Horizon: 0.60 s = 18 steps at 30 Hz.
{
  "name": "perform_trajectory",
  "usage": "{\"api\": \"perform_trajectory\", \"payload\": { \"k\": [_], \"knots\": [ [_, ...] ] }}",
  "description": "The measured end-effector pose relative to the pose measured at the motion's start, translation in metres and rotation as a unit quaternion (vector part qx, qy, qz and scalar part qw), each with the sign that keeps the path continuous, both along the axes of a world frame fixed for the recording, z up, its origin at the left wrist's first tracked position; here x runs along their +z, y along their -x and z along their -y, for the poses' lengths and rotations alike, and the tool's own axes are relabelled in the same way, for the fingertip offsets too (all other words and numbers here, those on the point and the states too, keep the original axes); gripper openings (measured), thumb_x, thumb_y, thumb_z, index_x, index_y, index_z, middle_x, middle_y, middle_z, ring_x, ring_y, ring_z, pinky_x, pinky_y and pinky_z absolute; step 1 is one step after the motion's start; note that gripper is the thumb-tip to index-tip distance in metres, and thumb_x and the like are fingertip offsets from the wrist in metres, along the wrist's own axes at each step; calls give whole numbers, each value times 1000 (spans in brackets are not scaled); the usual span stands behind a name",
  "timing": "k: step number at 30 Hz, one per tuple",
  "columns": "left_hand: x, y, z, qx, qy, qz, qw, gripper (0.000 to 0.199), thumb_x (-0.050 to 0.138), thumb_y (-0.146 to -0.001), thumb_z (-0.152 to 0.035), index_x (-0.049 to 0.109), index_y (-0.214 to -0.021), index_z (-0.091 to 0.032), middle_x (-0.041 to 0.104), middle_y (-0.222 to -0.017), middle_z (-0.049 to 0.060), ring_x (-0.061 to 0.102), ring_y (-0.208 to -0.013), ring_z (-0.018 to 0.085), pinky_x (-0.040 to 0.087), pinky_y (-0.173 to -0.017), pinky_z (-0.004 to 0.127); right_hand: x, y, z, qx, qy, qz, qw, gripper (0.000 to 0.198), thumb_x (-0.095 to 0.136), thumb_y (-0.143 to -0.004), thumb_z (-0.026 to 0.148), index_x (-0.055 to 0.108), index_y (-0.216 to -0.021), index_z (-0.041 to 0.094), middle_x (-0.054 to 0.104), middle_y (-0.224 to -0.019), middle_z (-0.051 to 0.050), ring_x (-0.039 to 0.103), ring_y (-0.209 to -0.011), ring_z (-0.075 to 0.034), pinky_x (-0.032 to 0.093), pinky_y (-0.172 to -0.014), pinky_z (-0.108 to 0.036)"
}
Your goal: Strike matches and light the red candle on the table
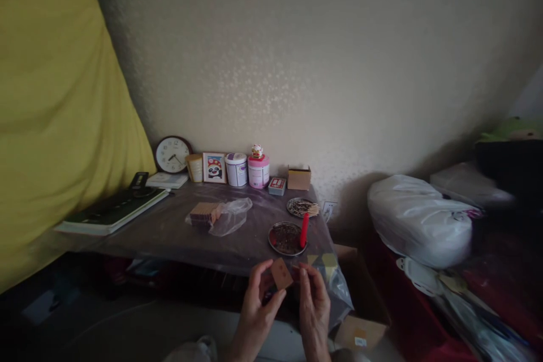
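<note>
Now my left grip [259, 310] pinches the tilted brown block [281, 274]; just right of that block, my right grip [314, 306] pinches a small piece [296, 267], barely discernible.

Left hand [259, 306] grips a small box [281, 274], tilted, between thumb and fingers; right hand [314, 301], just beside it, pinches a piece [296, 267] too small to identify. Beyond, on the table [156, 237]: red candle [304, 230], nearly upright, at the right side of a dish [286, 236]. Clock [173, 154], frame [214, 168] and two tins [236, 170] stand along the wall [322, 68].
</note>
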<state>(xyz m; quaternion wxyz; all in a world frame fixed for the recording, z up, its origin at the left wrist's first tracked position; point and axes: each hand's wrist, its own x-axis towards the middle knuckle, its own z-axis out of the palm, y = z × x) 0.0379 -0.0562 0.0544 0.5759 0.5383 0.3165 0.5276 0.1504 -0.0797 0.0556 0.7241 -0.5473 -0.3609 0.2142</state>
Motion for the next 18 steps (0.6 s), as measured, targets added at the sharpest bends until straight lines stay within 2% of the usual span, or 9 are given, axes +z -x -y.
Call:
{"api": "perform_trajectory", "payload": {
  "k": [3, 5, 8, 10, 13, 14, 15, 16, 18],
  "knots": [
    [-9, -5, 0, 84, -109, -77, 988, 45, 60, -76, -22, 43, -118, -25, 51, -121, 10, 55, -104, 24, 45, -89, 38, -4, 7, -1, -22, 15, 21, 999, 32, 57, -76, 48, 63, -85, 18, 69, -80, -4, 65, -74, -18, 52, -66, -24],
    [-13, -7, 1, 114, -157, -113, 975, 44, 55, -79, -21, 42, -121, -27, 47, -124, 10, 53, -107, 24, 44, -90, 39, -7, 10, -2, -28, 19, 35, 999, 33, 55, -77, 49, 63, -83, 18, 69, -78, -4, 65, -70, -18, 52, -63, -24],
    [-18, -9, 4, 130, -194, -132, 963, 43, 51, -81, -20, 41, -123, -28, 44, -126, 11, 49, -113, 25, 42, -92, 41, -12, 11, -6, -27, 14, 63, 998, 30, 53, -80, 46, 63, -84, 17, 69, -76, -4, 65, -68, -18, 52, -63, -24],
    [-18, -9, 6, 123, -191, -122, 966, 45, 52, -81, -22, 42, -124, -28, 44, -129, 11, 47, -116, 26, 40, -95, 42, -15, 11, -8, -34, -1, 93, 995, 27, 53, -83, 41, 63, -84, 17, 70, -77, -4, 66, -69, -17, 53, -64, -25],
    [-11, -6, 8, 74, -96, -52, 991, 55, 61, -76, -29, 39, -127, -26, 51, -127, 12, 54, -108, 26, 43, -92, 41, -18, 6, -10, -48, -43, 148, 987, 20, 52, -85, 34, 63, -85, 18, 69, -78, -4, 66, -70, -16, 53, -65, -24],
    [-6, -3, 7, 42, -35, -17, 998, 59, 63, -75, -33, 38, -128, -25, 56, -123, 12, 58, -104, 26, 44, -90, 40, -17, 4, -9, -47, -57, 166, 983, 17, 52, -85, 32, 63, -85, 18, 69, -78, -3, 66, -71, -16, 53, -66, -24],
    [-1, -1, 6, 6, 35, 20, 999, 55, 62, -75, -36, 41, -125, -23, 60, -118, 12, 59, -103, 26, 44, -90, 40, -16, 1, -8, -40, -71, 187, 979, 15, 53, -85, 30, 64, -86, 19, 69, -79, -3, 66, -73, -16, 53, -68, -24],
    [4, 3, 5, -56, 106, 52, 991, 45, 58, -78, -39, 49, -118, -20, 63, -115, 12, 59, -104, 27, 44, -90, 39, -15, 0, -7, -31, -84, 212, 973, 13, 53, -85, 27, 64, -87, 20, 68, -81, -3, 65, -75, -16, 53, -70, -24],
    [13, 9, 3, -170, 251, 125, 945, 42, 46, -83, -48, 58, -106, -14, 69, -102, 14, 63, -96, 28, 46, -85, 41, -11, -3, -3, -10, -108, 272, 956, 13, 52, -85, 21, 64, -89, 21, 68, -85, -3, 65, -79, -15, 52, -72, -23]
  ]
}}
